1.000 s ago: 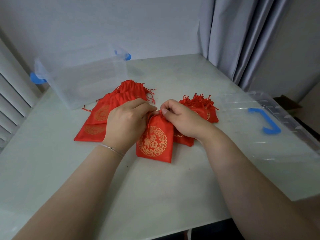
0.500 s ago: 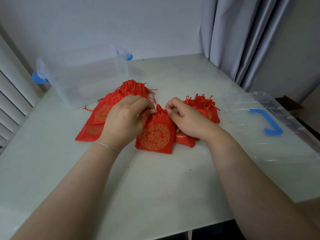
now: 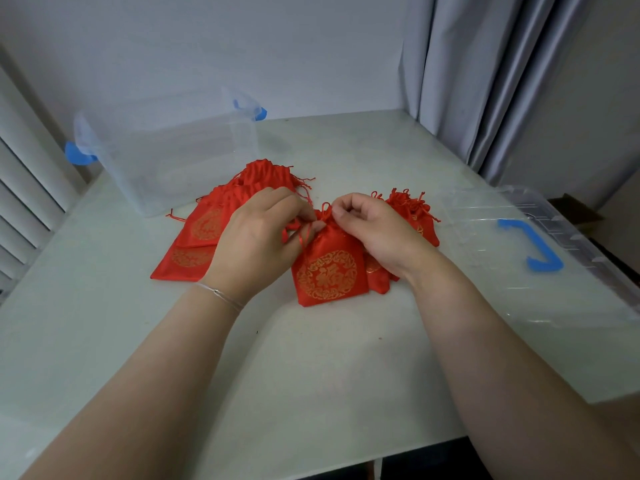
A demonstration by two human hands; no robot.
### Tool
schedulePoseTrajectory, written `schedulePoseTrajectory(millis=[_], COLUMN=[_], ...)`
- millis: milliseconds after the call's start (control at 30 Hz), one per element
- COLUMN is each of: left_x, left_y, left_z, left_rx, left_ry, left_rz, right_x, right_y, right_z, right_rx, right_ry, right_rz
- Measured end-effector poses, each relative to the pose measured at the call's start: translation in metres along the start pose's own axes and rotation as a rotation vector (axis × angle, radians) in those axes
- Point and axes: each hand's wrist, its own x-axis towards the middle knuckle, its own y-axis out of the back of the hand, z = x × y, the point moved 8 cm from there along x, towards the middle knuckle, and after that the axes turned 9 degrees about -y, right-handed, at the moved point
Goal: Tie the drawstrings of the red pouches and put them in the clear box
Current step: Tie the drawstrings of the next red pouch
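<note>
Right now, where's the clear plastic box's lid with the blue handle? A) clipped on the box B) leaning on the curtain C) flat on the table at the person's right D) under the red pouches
C: the clear plastic lid with the blue handle lies flat on the pale table to the person's right, apart from the open clear plastic box at far left, while both hands work the red gold-printed pouch.
</note>
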Motion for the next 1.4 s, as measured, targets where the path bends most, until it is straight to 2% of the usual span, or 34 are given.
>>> schedulePoseTrajectory(millis=[100,333,467,700,933,1033,1100,1167,1300,1400], left_x=[-0.001,0.000,0.000,0.000,-0.008,-0.026,-0.039,-0.047,-0.050,-0.050], left_y=[0.000,-0.002,-0.002,-0.011,-0.026,-0.042,-0.050,-0.053,-0.056,-0.053], left_z=[-0.002,0.001,0.003,0.007,-0.021,-0.040,-0.050,-0.056,-0.056,-0.055], left_rx=[-0.022,-0.008,0.006,-0.134,-0.604,-0.769,-0.795,-0.755,-0.678,-0.685], left_ry=[0.021,-0.020,-0.029,-0.030,0.433,0.787,0.956,1.033,1.047,1.063], left_rz=[0.009,0.002,0.028,0.023,-0.006,0.000,-0.013,-0.038,-0.132,-0.112], right_x=[0.000,-0.001,-0.002,0.001,-0.001,-0.005,-0.008,-0.010,-0.011,-0.012], right_y=[0.002,-0.002,0.007,0.002,0.003,-0.003,-0.008,-0.015,-0.025,-0.027], right_z=[-0.003,-0.002,-0.004,0.002,-0.005,-0.011,-0.014,-0.015,-0.014,-0.016], right_rx=[-0.059,0.065,0.125,0.001,-0.276,-0.420,-0.445,-0.431,-0.402,-0.434], right_ry=[0.029,0.005,0.010,-0.018,0.024,0.121,0.160,0.192,0.232,0.280], right_rz=[0.046,0.003,0.091,0.073,0.111,0.136,0.138,0.112,0.077,0.088])
